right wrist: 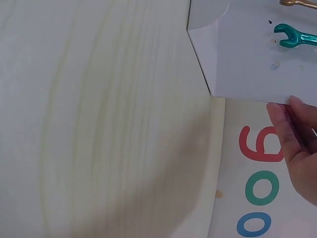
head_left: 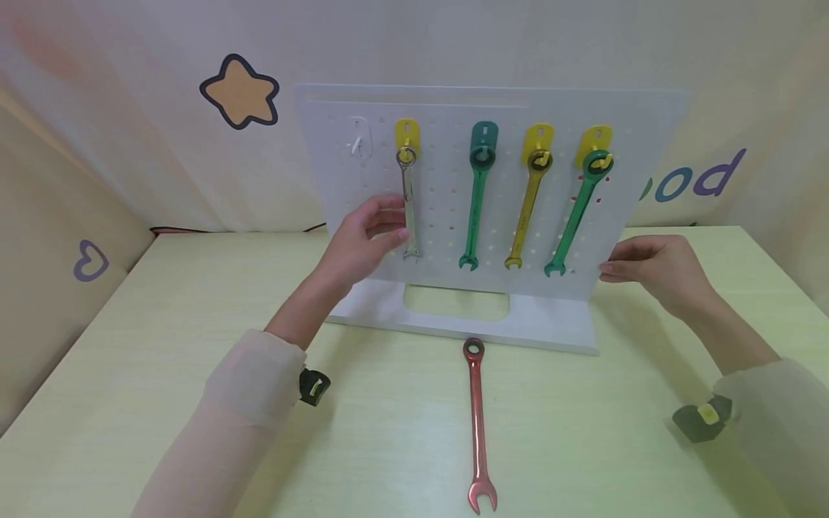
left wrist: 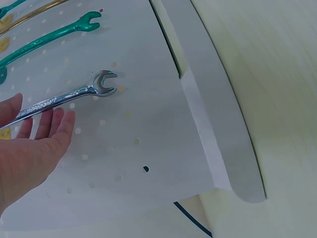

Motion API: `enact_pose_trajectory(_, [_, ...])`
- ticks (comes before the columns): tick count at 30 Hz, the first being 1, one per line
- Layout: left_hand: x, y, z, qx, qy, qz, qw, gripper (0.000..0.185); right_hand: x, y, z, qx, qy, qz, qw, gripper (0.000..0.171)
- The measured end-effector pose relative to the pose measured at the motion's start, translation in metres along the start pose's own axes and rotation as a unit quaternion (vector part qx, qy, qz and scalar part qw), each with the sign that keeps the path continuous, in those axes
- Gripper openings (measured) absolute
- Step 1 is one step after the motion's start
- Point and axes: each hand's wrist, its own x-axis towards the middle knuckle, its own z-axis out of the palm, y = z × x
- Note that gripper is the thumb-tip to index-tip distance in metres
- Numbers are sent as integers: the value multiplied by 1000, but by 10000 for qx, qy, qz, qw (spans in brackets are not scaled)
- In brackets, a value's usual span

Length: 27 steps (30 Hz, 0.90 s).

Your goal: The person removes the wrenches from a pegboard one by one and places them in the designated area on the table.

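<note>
A silver combination wrench [head_left: 409,205] hangs by its ring end from a yellow hook [head_left: 406,131] on the white pegboard [head_left: 447,252]. My left hand [head_left: 363,237] holds its shaft, thumb on one side and fingers on the other; its open end points down past the hand. In the left wrist view, that wrench [left wrist: 64,96] crosses between thumb and fingers. At the pegboard's right edge, my right hand [head_left: 660,270] pinches the board between thumb and fingers. The right wrist view shows the right hand [right wrist: 302,144] at this edge.
Right of the silver wrench hang a green wrench [head_left: 477,208], a gold wrench [head_left: 527,208] and another green wrench [head_left: 576,216]. A white hook [head_left: 359,140] at the left holds nothing. On the table [head_left: 388,432] before the board's foot lies a red wrench [head_left: 477,424].
</note>
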Motion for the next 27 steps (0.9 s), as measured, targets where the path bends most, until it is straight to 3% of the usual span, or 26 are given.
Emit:
enact_pose_trajectory(15, [-1,4,-2,-116,92,64,9999,33,4,1,-3,154,-147,127,9997,29])
enact_pose_trajectory(27, [-1,5,-1,-695,46,73,9975,27,5,1,-5,60,-261,139,9995,28])
